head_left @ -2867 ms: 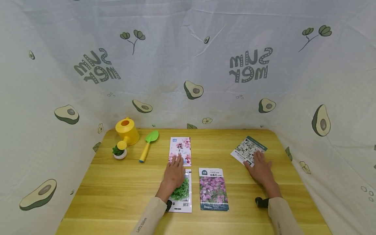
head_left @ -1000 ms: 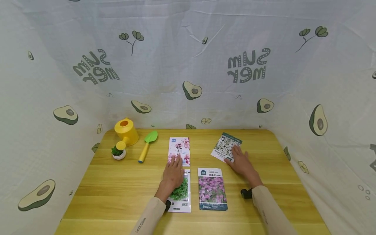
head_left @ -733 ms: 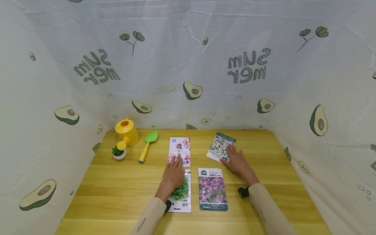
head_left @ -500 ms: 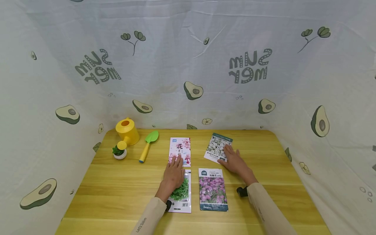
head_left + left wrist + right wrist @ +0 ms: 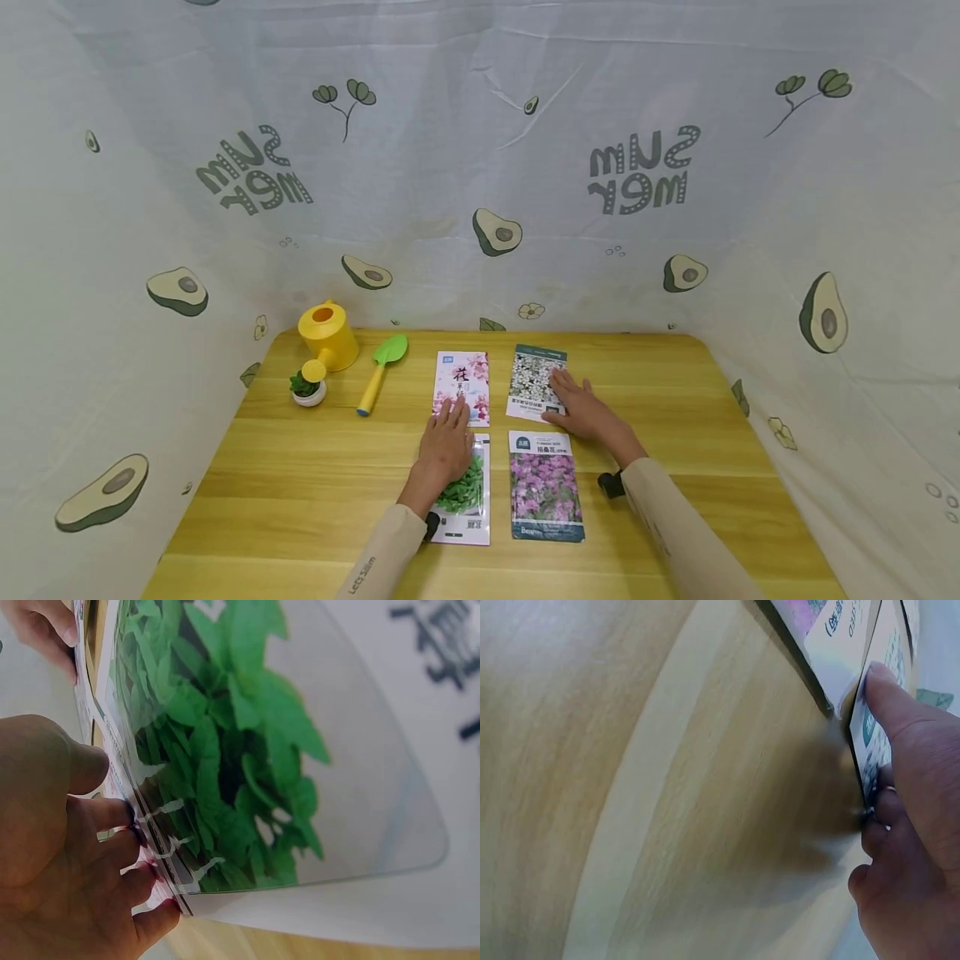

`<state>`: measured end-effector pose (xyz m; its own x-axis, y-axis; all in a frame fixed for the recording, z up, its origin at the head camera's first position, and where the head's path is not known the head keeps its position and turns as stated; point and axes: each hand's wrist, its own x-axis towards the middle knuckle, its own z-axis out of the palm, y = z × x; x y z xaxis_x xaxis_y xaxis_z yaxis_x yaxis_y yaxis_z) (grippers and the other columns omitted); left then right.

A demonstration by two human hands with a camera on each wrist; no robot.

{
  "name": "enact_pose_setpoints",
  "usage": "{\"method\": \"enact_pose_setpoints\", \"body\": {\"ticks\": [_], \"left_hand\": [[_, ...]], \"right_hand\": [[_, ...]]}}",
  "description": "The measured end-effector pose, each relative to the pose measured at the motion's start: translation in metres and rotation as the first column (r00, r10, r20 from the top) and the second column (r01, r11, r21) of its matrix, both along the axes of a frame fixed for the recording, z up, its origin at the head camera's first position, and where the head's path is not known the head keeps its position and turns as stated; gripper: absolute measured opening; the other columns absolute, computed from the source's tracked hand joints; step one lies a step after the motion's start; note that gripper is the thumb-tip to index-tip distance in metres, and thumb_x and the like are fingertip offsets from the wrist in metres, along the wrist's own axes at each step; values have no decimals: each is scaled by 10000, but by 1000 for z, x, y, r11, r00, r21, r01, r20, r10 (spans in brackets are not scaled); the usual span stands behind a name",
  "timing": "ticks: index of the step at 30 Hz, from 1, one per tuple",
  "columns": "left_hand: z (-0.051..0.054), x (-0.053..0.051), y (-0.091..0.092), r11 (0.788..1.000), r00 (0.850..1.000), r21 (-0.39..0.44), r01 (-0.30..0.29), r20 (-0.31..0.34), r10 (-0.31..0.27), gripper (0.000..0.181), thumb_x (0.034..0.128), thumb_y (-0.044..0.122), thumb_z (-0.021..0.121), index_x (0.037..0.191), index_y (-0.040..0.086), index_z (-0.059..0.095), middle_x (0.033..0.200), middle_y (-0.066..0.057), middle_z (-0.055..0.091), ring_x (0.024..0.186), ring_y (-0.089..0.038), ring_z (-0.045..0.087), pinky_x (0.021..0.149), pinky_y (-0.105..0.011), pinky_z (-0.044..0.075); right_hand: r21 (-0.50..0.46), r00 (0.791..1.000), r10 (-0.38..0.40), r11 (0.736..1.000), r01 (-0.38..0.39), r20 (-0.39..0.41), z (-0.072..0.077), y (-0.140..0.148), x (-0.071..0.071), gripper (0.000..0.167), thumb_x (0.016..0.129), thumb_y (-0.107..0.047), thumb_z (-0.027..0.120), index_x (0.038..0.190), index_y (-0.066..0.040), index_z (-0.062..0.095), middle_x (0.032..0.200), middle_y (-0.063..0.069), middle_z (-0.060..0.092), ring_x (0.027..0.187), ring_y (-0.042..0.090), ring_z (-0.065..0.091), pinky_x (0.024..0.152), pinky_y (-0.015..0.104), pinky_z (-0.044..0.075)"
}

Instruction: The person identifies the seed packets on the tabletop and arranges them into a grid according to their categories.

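Four-cornered seed packets lie flat in a two-by-two layout. My left hand [image 5: 446, 450] reaches over the leafy green packet [image 5: 463, 492], its fingertips resting on the lower part of the pink blossom packet [image 5: 459, 371]; in the left wrist view the leafy packet [image 5: 225, 750] fills much of the picture. My right hand [image 5: 588, 410] touches the right side of the white-flower packet [image 5: 532, 379] with extended fingers, the thumb at its lower edge. In the right wrist view, the thumb of that hand [image 5: 922, 780] lies on the packet. Below it is the purple-flower packet [image 5: 545, 487], touched by neither hand.
On the wooden table [image 5: 300, 500], a yellow watering can [image 5: 330, 337] stands at the back left beside a small potted plant [image 5: 307, 388]. A green and yellow toy trowel [image 5: 382, 373] lies right of them. A printed curtain [image 5: 420, 167] surrounds the table's back and sides.
My right hand has slid the white-flower packet left, from the table's right side to beside the pink blossom packet, and it has turned nearly straight. The left hand has stayed in place.
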<state>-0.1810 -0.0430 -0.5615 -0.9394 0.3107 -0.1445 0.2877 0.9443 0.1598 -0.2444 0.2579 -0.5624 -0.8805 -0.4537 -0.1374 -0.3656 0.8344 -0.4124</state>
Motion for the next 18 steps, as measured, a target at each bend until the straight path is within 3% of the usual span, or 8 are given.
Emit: {"method": "enact_pose_setpoints", "body": {"ticks": [18], "left_hand": [[4,0,1,999,1000,31,-8,-1,8,589,1159,307,458,1674,38,364,1761,-119,316,1637,-331,270,1297,-525,301]], "right_hand": [[-39,994,97,995,-95,55,7,-5,-4,863,1084,-347,666,1683,68,203,1766,281,131,1632,490,104,1277,722,53]]}}
